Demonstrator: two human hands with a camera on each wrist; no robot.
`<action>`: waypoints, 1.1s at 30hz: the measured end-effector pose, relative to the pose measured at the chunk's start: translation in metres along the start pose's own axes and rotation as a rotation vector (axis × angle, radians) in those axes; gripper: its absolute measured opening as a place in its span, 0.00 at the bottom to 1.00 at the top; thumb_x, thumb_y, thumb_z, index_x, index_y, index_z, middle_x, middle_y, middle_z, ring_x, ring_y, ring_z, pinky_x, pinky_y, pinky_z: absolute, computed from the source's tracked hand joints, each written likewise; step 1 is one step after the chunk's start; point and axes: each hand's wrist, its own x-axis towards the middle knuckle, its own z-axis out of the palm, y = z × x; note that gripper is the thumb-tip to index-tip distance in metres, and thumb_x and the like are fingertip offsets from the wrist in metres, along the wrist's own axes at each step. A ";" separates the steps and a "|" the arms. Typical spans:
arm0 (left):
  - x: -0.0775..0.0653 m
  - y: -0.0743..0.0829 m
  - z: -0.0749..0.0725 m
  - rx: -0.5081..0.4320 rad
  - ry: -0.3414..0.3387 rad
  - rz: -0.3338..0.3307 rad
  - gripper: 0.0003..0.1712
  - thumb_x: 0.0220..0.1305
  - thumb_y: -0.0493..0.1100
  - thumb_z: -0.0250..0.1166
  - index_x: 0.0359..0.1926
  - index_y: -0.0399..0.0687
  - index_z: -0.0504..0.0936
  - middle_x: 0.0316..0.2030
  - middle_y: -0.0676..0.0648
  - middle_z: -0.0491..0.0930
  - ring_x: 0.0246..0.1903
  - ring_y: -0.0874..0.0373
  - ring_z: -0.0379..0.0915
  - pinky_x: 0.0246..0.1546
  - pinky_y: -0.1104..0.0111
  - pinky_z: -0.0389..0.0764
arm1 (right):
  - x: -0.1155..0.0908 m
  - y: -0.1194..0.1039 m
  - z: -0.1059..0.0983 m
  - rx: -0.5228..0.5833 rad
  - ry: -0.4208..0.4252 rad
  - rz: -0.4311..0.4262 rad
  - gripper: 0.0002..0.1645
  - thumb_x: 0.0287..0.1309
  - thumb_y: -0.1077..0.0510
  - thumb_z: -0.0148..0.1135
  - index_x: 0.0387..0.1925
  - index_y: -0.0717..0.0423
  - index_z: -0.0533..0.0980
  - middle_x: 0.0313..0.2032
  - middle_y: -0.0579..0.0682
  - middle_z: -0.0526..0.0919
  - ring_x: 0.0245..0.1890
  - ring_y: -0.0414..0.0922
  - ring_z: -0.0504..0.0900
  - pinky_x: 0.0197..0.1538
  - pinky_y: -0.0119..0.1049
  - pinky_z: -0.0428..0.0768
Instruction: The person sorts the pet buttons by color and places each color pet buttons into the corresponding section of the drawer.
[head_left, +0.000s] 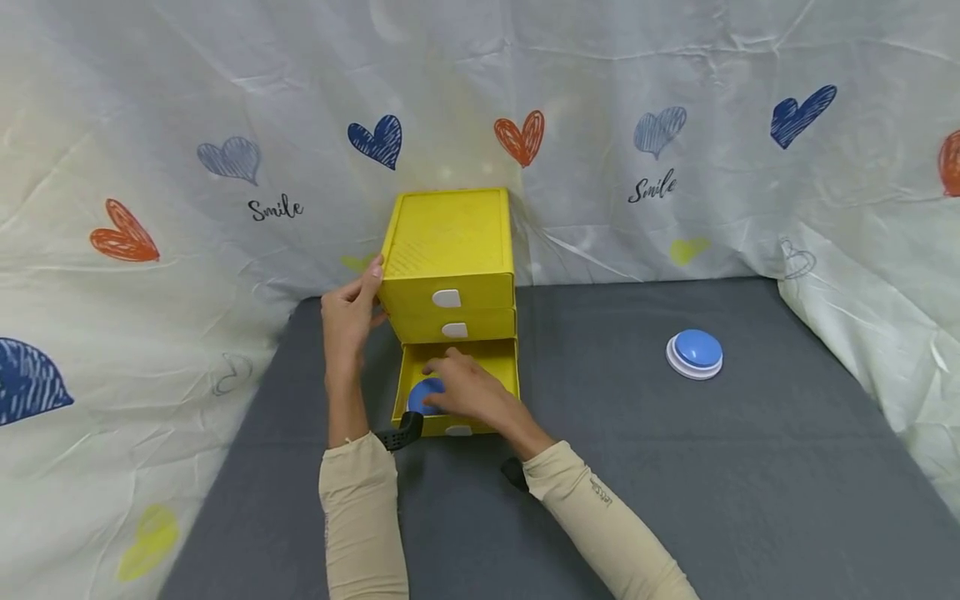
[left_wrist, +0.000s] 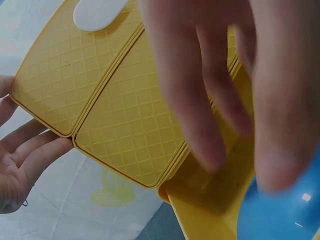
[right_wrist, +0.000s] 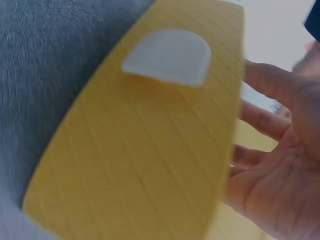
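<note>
A yellow chest of three small drawers (head_left: 453, 242) with white pull tabs stands at the back. Its bottom drawer (head_left: 506, 367) is pulled out. Inside, at the left, lies a blue dome-topped push button (head_left: 424, 394), partly covered by my right hand (head_left: 472, 390). That hand reaches down over the drawer with fingers spread, thumb close to the button. In the right wrist view, the drawer front (right_wrist: 135, 150) hides part of the fingers. My left hand (head_left: 351, 312) touches the chest's left side, thumb near the top corner and fingers lower down.
A second blue push button (head_left: 697, 348) with a white base sits on the grey table (head_left: 600, 367) to the right. Behind and to the sides hangs a white curtain (head_left: 450, 67) printed with hearts. Black wrist-camera mounts (head_left: 408, 429) stick out near the drawer front.
</note>
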 end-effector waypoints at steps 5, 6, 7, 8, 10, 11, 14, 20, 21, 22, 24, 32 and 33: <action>-0.001 0.000 0.002 0.012 0.009 0.024 0.23 0.60 0.55 0.60 0.50 0.46 0.81 0.55 0.56 0.74 0.55 0.56 0.70 0.44 0.51 0.76 | -0.020 0.004 -0.019 0.040 0.065 0.029 0.24 0.56 0.49 0.62 0.53 0.53 0.75 0.47 0.49 0.75 0.40 0.40 0.71 0.39 0.28 0.74; -0.001 0.000 0.003 0.013 0.008 0.024 0.23 0.60 0.55 0.60 0.51 0.46 0.80 0.55 0.56 0.74 0.55 0.56 0.70 0.45 0.51 0.76 | -0.024 0.005 -0.023 0.044 0.077 0.037 0.24 0.56 0.49 0.62 0.53 0.52 0.75 0.47 0.49 0.75 0.41 0.41 0.72 0.40 0.29 0.75; -0.001 0.000 0.003 0.012 0.006 0.023 0.23 0.60 0.55 0.60 0.51 0.46 0.80 0.55 0.56 0.74 0.55 0.56 0.70 0.45 0.51 0.76 | -0.028 0.006 -0.026 0.045 0.088 0.047 0.24 0.56 0.48 0.62 0.53 0.52 0.75 0.47 0.48 0.75 0.42 0.41 0.72 0.42 0.30 0.75; -0.001 0.000 0.004 0.009 0.004 0.018 0.23 0.60 0.55 0.60 0.51 0.47 0.80 0.55 0.56 0.74 0.55 0.56 0.70 0.45 0.51 0.76 | -0.032 0.007 -0.029 0.045 0.099 0.054 0.24 0.57 0.47 0.61 0.53 0.51 0.75 0.47 0.48 0.75 0.43 0.41 0.72 0.43 0.31 0.75; 0.000 0.001 0.004 0.007 -0.001 0.014 0.24 0.60 0.55 0.60 0.51 0.47 0.80 0.56 0.57 0.74 0.55 0.56 0.70 0.45 0.51 0.75 | -0.039 0.010 -0.036 0.041 0.116 0.066 0.24 0.57 0.47 0.61 0.54 0.50 0.75 0.48 0.47 0.75 0.45 0.42 0.73 0.45 0.33 0.75; 0.000 0.001 0.004 0.004 -0.002 0.010 0.24 0.60 0.55 0.60 0.51 0.46 0.80 0.56 0.57 0.74 0.55 0.55 0.70 0.46 0.51 0.75 | -0.042 0.012 -0.039 0.039 0.126 0.067 0.24 0.57 0.47 0.61 0.53 0.51 0.75 0.49 0.48 0.75 0.46 0.43 0.73 0.47 0.34 0.75; 0.001 0.001 0.004 -0.009 -0.002 -0.003 0.24 0.60 0.55 0.60 0.50 0.45 0.81 0.56 0.57 0.73 0.55 0.55 0.70 0.47 0.50 0.74 | -0.049 0.017 -0.049 0.031 0.147 0.072 0.24 0.56 0.48 0.62 0.53 0.51 0.75 0.49 0.48 0.75 0.47 0.43 0.73 0.48 0.35 0.75; 0.000 -0.002 0.004 -0.006 0.003 -0.005 0.23 0.60 0.55 0.60 0.51 0.47 0.81 0.56 0.57 0.74 0.53 0.57 0.72 0.46 0.51 0.75 | -0.061 0.026 -0.069 0.053 0.200 0.107 0.23 0.55 0.49 0.63 0.52 0.51 0.76 0.46 0.47 0.74 0.44 0.43 0.73 0.44 0.34 0.75; 0.000 -0.002 0.004 -0.011 0.000 -0.005 0.23 0.60 0.55 0.60 0.51 0.47 0.80 0.56 0.57 0.74 0.52 0.57 0.73 0.46 0.52 0.75 | -0.064 0.029 -0.072 0.053 0.211 0.123 0.23 0.55 0.49 0.63 0.52 0.51 0.76 0.46 0.47 0.74 0.44 0.43 0.73 0.44 0.34 0.75; -0.001 -0.003 0.005 -0.015 -0.002 -0.004 0.23 0.60 0.55 0.60 0.52 0.48 0.80 0.56 0.57 0.73 0.52 0.56 0.73 0.46 0.52 0.76 | -0.067 0.031 -0.076 0.055 0.223 0.140 0.23 0.55 0.49 0.63 0.52 0.50 0.76 0.47 0.47 0.74 0.44 0.44 0.73 0.44 0.35 0.75; -0.001 -0.003 0.005 -0.029 0.002 -0.005 0.23 0.60 0.55 0.60 0.51 0.47 0.80 0.56 0.56 0.74 0.51 0.55 0.74 0.46 0.52 0.75 | -0.071 0.037 -0.082 0.060 0.241 0.169 0.23 0.55 0.50 0.63 0.52 0.50 0.75 0.48 0.48 0.73 0.45 0.46 0.73 0.44 0.37 0.75; -0.001 -0.003 0.004 -0.041 0.000 0.005 0.23 0.61 0.54 0.60 0.52 0.47 0.79 0.56 0.56 0.73 0.53 0.56 0.72 0.47 0.51 0.74 | -0.090 0.065 -0.102 0.071 0.263 0.275 0.25 0.56 0.49 0.63 0.55 0.49 0.73 0.52 0.52 0.70 0.47 0.50 0.71 0.46 0.43 0.75; -0.002 -0.003 0.004 -0.041 0.000 0.007 0.23 0.61 0.54 0.60 0.52 0.47 0.79 0.56 0.56 0.73 0.53 0.56 0.72 0.47 0.52 0.74 | -0.092 0.068 -0.104 0.067 0.267 0.285 0.25 0.55 0.49 0.63 0.55 0.50 0.73 0.52 0.52 0.70 0.47 0.50 0.71 0.46 0.44 0.74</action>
